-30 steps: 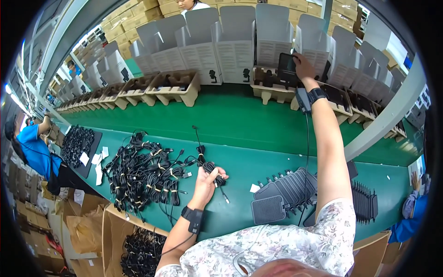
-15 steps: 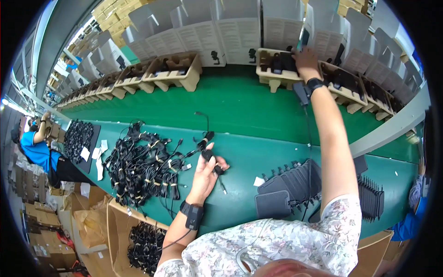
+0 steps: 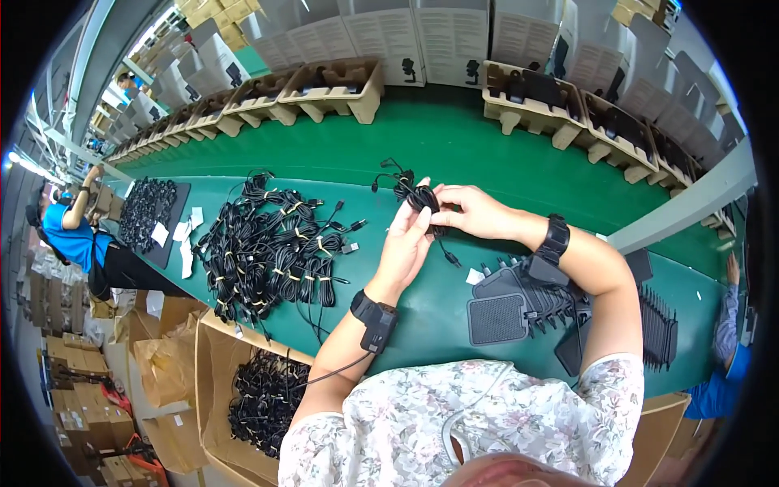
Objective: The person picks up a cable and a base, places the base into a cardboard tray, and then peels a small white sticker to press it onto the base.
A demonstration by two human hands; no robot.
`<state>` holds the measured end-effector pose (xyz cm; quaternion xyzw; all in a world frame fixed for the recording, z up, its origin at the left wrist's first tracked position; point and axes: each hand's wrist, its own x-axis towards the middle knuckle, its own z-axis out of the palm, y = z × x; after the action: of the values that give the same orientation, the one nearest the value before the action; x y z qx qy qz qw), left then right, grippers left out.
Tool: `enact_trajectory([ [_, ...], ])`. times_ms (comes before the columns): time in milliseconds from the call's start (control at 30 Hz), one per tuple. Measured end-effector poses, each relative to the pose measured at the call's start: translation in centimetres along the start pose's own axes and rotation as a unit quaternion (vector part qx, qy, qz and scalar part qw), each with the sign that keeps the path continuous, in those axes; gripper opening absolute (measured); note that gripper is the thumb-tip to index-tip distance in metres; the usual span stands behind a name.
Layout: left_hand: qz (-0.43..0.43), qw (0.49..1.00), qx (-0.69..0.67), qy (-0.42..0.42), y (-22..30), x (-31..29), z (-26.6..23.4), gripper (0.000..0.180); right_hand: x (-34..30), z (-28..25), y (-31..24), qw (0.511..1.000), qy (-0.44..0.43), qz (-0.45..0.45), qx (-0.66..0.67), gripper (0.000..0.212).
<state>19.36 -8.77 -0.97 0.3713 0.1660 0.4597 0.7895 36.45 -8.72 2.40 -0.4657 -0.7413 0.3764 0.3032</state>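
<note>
Coil (image 3: 420, 199) clasped in left hand (image 3: 405, 248) grip and pinched from the side by right hand (image 3: 475, 213), held near far edge of surface (image 3: 434, 304), with likely risk of unravelling from slackened hold, or of snagging by dangling plug (image 3: 452, 259) on nearby panels (image 3: 505, 311) if pulled sideways.

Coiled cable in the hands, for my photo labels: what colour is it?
The coiled cable is black, seen best in the head view.

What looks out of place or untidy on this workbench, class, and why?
White paper scraps lie loose on the green table, left of the black cable pile; they look odd because they resemble litter beside the parts. Nothing looks clearly spilled or damaged.
</note>
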Motion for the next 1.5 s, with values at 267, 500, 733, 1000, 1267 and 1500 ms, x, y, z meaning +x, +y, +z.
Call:
enact_trajectory([
  [267, -0.037, 0.995, 0.085, 0.046, 0.5, -0.7, -2.9, 0.023, -0.9, -1.2, -0.2, 0.988, 0.122, 0.004, 0.098, 0.019],
  [500, 0.108, 0.592, 0.789, 0.123, 6.0, -4.2, -1.2, 0.040, -1.1, -3.6, -3.2, 0.968, 0.107, -0.018, 0.227, 0.019],
  [733, 0.427, 0.483, 0.750, 0.144, 8.1, -0.5, 0.9, 0.042, -2.2, -1.0, -5.8, 0.983, 0.031, 0.007, 0.180, 0.017],
  [1000, -0.087, 0.995, -0.016, -0.047, 0.7, -1.3, 1.5, 0.030, -2.8, 1.9, -5.5, 0.987, 0.137, 0.045, -0.076, 0.021],
  [1267, -0.229, 0.960, 0.079, -0.141, -0.9, -1.5, -2.8, 0.031, -3.4, 2.5, -5.4, 0.831, 0.190, -0.269, -0.449, 0.037],
  [1500, -0.243, 0.948, 0.137, -0.155, -0.1, -2.1, -1.7, 0.025, -7.1, 0.7, -4.8, 0.868, -0.114, -0.087, -0.475, 0.042],
])
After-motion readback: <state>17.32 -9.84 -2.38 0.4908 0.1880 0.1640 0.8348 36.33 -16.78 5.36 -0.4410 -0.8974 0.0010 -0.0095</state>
